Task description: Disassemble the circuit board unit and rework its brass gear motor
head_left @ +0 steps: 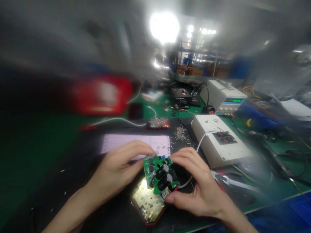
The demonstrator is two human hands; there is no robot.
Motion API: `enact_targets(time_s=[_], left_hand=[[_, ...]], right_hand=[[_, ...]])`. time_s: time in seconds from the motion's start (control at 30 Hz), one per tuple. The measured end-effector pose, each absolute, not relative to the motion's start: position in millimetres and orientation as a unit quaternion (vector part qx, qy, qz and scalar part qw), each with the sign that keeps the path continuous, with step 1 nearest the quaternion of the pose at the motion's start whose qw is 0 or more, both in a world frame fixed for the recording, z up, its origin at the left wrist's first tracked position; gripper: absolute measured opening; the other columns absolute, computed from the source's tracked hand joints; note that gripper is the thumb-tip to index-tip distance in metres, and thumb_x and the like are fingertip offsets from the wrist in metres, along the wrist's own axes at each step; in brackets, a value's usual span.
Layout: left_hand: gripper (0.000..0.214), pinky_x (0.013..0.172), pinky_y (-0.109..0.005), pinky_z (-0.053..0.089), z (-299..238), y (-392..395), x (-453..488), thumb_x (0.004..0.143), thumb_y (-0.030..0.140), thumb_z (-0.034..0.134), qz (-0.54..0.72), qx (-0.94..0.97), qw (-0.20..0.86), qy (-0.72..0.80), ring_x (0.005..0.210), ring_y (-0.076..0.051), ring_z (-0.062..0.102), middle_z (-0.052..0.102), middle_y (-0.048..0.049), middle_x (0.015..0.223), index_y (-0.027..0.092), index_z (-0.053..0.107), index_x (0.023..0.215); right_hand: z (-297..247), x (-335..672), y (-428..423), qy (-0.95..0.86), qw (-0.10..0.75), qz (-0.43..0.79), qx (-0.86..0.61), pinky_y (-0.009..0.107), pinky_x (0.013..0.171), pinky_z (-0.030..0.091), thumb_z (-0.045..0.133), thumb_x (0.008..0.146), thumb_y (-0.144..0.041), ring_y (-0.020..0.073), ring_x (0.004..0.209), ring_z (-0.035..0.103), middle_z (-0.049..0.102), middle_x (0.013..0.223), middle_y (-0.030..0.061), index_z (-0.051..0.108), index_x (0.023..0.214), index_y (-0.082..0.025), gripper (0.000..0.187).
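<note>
A green circuit board (pixel 160 173) with black capacitors is held tilted between my two hands. My left hand (pixel 121 165) pinches its upper left edge, fingers and thumb closed. On the other side, my right hand (pixel 196 181) curls round the board's right edge, its thumb near the lower corner. Beneath the board lies a gold-coloured metal plate (pixel 148 204) with holes and a dark red rim. A white cable (pixel 187 183) runs from the board's right side up toward a white box (pixel 221 139) with black terminals.
Pink paper (pixel 126 142) with small washers lies behind my hands. Loose metal pins (pixel 180 133) and a box of pins (pixel 159 123) are beyond. A wrench (pixel 240 183) and pliers lie right. A power supply (pixel 223 97), a black control box (pixel 181 98) and a blurred red object (pixel 102 95) stand farther back.
</note>
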State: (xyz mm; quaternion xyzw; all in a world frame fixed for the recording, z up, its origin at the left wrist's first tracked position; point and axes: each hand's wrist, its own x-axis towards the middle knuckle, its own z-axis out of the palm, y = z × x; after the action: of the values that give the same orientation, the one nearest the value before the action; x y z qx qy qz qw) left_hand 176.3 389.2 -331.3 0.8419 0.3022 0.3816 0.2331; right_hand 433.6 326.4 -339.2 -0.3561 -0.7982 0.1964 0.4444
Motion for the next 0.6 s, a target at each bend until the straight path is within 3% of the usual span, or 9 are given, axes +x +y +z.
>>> enact_targets(time_s=[0.2, 0.37, 0.5, 0.6], left_hand=[[0.024, 0.09, -0.027, 0.055, -334.4, 387.1, 175.4, 0.092, 0.004, 0.062, 0.394, 0.848, 0.205, 0.289, 0.1, -0.016, 0.07, 0.074, -0.0036, 0.106, 0.021, 0.07, 0.108], [0.027, 0.096, -0.032, 0.054, -335.2, 381.9, 176.1, 0.092, 0.002, 0.059, 0.402, 0.854, 0.189, 0.273, 0.106, -0.017, 0.068, 0.074, -0.0056, 0.111, 0.018, 0.069, 0.111], [0.035, 0.1, -0.034, 0.053, -325.6, 375.3, 170.3, 0.089, 0.004, 0.066, 0.398, 0.86, 0.162, 0.278, 0.113, -0.019, 0.065, 0.069, -0.0081, 0.117, 0.016, 0.062, 0.122], [0.034, 0.097, -0.032, 0.055, -313.8, 364.3, 164.3, 0.087, 0.009, 0.073, 0.397, 0.867, 0.151, 0.26, 0.11, -0.019, 0.063, 0.063, -0.0091, 0.115, 0.018, 0.064, 0.119]], right_hand=[[-342.8, 434.3, 324.9, -0.807, 0.467, 0.136, -0.336, 0.036, 0.09, 0.048, 0.082, 0.09, -0.042, 0.0192, 0.103, 0.055, 0.061, 0.109, 0.0067, 0.063, 0.117, -0.014, 0.043], [-344.3, 435.5, 322.2, -0.841, 0.419, 0.091, -0.33, 0.033, 0.09, 0.047, 0.077, 0.096, -0.034, 0.0173, 0.104, 0.056, 0.062, 0.107, 0.007, 0.064, 0.11, -0.01, 0.031], [-345.3, 438.1, 324.1, -0.852, 0.4, 0.061, -0.332, 0.028, 0.089, 0.045, 0.073, 0.1, -0.037, 0.0145, 0.104, 0.055, 0.061, 0.106, 0.0062, 0.064, 0.105, -0.009, 0.03], [-347.3, 439.9, 324.3, -0.855, 0.389, 0.046, -0.341, 0.026, 0.089, 0.044, 0.073, 0.1, -0.04, 0.0134, 0.104, 0.055, 0.061, 0.106, 0.005, 0.064, 0.105, -0.01, 0.031]])
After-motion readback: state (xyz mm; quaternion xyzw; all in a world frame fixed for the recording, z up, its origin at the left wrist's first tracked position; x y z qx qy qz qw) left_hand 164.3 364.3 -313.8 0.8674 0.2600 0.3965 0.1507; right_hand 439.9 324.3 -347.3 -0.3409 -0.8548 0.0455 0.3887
